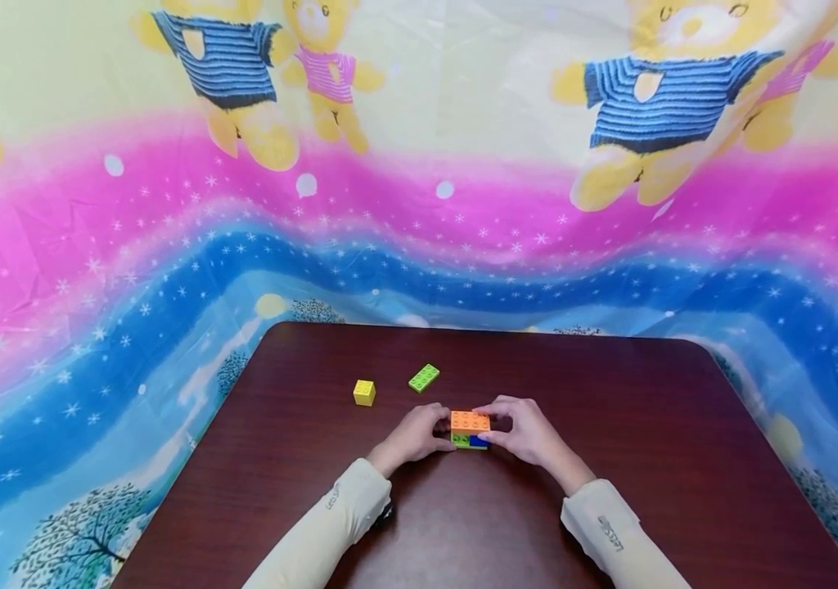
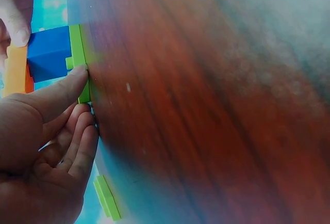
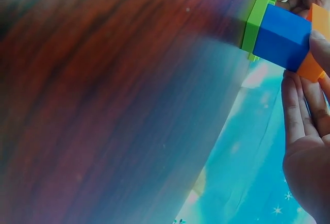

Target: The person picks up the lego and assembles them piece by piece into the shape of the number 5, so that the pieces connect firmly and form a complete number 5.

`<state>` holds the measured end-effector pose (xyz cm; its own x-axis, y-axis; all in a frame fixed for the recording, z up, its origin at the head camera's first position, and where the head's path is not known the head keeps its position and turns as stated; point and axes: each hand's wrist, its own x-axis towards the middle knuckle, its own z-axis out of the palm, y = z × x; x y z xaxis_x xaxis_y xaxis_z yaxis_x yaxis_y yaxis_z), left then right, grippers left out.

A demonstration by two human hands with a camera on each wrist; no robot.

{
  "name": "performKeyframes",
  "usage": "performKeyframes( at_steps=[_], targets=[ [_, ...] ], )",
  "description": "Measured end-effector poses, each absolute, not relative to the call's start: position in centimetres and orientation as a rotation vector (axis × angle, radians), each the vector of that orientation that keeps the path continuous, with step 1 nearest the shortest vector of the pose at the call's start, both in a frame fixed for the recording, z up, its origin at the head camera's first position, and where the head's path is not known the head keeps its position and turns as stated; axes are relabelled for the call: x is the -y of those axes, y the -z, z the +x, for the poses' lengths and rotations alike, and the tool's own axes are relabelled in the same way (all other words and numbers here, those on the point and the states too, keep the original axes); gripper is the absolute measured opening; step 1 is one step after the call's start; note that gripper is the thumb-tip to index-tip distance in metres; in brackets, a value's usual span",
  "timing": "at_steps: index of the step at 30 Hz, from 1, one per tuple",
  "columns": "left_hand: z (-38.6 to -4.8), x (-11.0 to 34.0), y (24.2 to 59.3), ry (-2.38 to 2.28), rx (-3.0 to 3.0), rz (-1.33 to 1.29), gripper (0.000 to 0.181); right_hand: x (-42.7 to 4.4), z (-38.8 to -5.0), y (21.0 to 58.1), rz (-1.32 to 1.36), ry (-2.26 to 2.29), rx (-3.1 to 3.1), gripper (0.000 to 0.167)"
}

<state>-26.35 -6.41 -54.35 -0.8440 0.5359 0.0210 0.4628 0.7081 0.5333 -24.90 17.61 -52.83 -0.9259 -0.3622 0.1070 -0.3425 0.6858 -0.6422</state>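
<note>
Near the middle of the table [image 1: 655, 401], a blue brick [image 3: 282, 35] is carried on a green base [image 1: 461, 441] and topped by an orange brick [image 1: 470, 422]. The base is pinched at its left end by the left hand [image 1: 417, 432]; the orange brick is pinched at its right end by the right hand [image 1: 529, 429]. Beyond the stack [image 1: 470, 429], a green plate [image 1: 424, 377] and, farther left, a yellow brick [image 1: 364, 393] are located.

High head view, facing forward and down — 2 close wrist views, tilted, sharing blue brick [image 2: 49, 54]
</note>
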Motion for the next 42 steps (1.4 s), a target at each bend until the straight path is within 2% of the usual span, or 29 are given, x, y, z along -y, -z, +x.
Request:
performKeyframes(
  at_steps=[14, 24, 32, 42],
  targets=[
    [-26.3, 7.2, 54.6, -0.879, -2.707, 0.86, 0.037, -17.5, -25.2, 53.0, -0.581, 1.077, -2.859, 0.044],
    [-26.7, 10.3, 53.5, -1.12, -2.822, 0.793, 0.042, -17.6, -25.0, 52.7, -0.55, 1.084, -2.852, 0.044],
    [-28.3, 15.1, 52.3, -1.369, -3.01, 0.55, 0.052, -17.6, -25.0, 52.5, -0.55, 1.098, -2.842, 0.044],
    [-29.0, 18.9, 53.5, -1.519, -2.862, 0.211, 0.067, -17.6, -25.1, 52.8, -0.549, 1.093, -2.836, 0.044]
  ],
)
